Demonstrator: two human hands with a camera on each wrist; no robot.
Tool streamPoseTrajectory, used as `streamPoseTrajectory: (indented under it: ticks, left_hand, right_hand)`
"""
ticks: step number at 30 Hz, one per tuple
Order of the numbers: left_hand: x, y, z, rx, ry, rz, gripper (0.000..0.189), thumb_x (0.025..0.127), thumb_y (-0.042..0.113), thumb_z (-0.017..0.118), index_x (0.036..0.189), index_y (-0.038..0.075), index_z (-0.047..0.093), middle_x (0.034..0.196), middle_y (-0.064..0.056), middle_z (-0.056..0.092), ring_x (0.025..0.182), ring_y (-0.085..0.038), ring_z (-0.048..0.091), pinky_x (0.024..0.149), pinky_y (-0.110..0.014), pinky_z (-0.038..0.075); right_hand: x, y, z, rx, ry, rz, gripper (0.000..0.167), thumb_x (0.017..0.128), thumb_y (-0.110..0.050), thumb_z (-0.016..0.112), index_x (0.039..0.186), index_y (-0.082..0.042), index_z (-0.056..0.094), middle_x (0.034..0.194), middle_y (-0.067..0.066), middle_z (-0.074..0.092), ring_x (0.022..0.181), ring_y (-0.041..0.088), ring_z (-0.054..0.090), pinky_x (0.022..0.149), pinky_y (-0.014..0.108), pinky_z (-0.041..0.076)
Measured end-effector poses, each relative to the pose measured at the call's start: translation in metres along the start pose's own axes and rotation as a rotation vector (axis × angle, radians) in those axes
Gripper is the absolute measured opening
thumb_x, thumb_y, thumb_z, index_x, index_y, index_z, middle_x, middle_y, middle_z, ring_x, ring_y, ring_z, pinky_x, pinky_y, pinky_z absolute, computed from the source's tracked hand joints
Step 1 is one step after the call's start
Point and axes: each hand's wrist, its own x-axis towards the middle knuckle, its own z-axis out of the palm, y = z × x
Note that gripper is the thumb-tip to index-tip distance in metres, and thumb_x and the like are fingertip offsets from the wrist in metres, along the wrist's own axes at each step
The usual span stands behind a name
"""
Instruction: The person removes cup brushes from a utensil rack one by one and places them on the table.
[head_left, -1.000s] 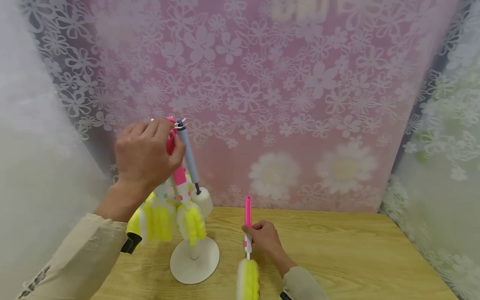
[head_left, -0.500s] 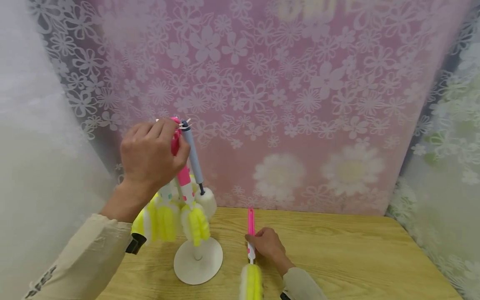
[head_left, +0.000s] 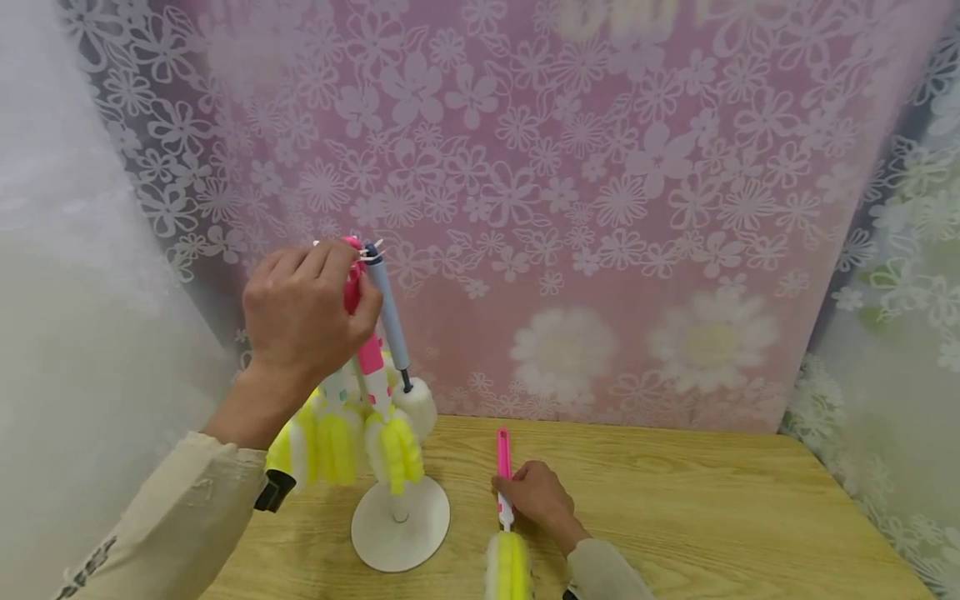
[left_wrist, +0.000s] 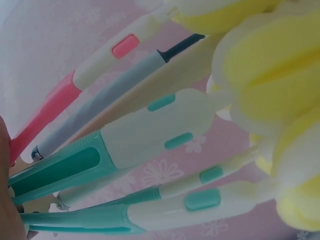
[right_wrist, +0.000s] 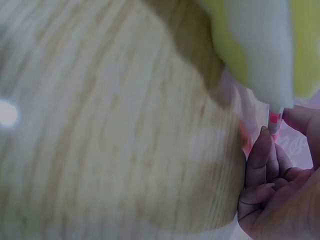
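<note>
My left hand (head_left: 303,312) is up at the top of a white stand (head_left: 411,542), its fingers curled round the upper handle of a hanging pink-and-white sponge bottle brush (head_left: 370,354). Part of that handle is hidden by the hand. Green-handled bottle brushes (left_wrist: 65,167) hang just beside it, showing in the left wrist view. Low at the table, my right hand (head_left: 542,493) pinches another pink-handled bottle brush (head_left: 504,454) between thumb and fingers. Its yellow-and-white sponge head (right_wrist: 260,45) points toward the person and casts a shadow on the wood in the right wrist view.
A brush with a blue-grey handle (head_left: 388,317) and white sponge hangs on the stand's right side. The wooden table (head_left: 675,517) reaches back to a pink flowered backdrop (head_left: 480,350). Pale flowered sheets flank both sides.
The right hand has moved down and slightly right in view, carrying its bottle brush lower. The left hand keeps its hold at the stand's top, while the whole view has shifted slightly.
</note>
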Motion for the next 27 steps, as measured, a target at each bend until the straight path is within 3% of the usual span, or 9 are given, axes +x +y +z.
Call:
streamPoseTrajectory:
  ticks: [15, 22, 27]
  left_hand:
    - [-0.003, 0.0019, 0.0025, -0.005, -0.008, -0.01, 0.033, 0.085, 0.028, 0.05, 0.09, -0.002, 0.063, 0.086, -0.016, 0.067, 0.08, -0.037, 0.063, 0.077, -0.05, 0.05]
    - [-0.0006, 0.003, 0.0025, -0.016, 0.079, -0.023, 0.029, 0.083, 0.026, 0.051, 0.084, -0.001, 0.063, 0.082, -0.015, 0.067, 0.076, -0.037, 0.062, 0.073, -0.05, 0.05]
    - [0.0006, 0.0039, 0.0035, -0.022, 0.084, -0.035, 0.035, 0.086, 0.029, 0.049, 0.085, -0.001, 0.064, 0.083, -0.016, 0.068, 0.076, -0.037, 0.063, 0.072, -0.05, 0.051]
  right_hand:
    - [-0.0007, 0.0054, 0.0039, -0.017, -0.021, -0.012, 0.036, 0.082, -0.046, 0.066, 0.072, -0.012, 0.059, 0.058, -0.001, 0.056, 0.048, 0.012, 0.043, 0.044, 0.027, 0.031]
    - [-0.0026, 0.0029, 0.0062, -0.023, -0.001, -0.021, 0.036, 0.081, -0.047, 0.068, 0.074, -0.013, 0.058, 0.059, -0.002, 0.055, 0.05, 0.012, 0.045, 0.045, 0.027, 0.031]
    - [-0.0027, 0.0013, 0.0056, -0.028, 0.008, -0.021, 0.036, 0.082, -0.047, 0.067, 0.076, -0.013, 0.058, 0.06, -0.002, 0.055, 0.051, 0.012, 0.045, 0.045, 0.027, 0.032]
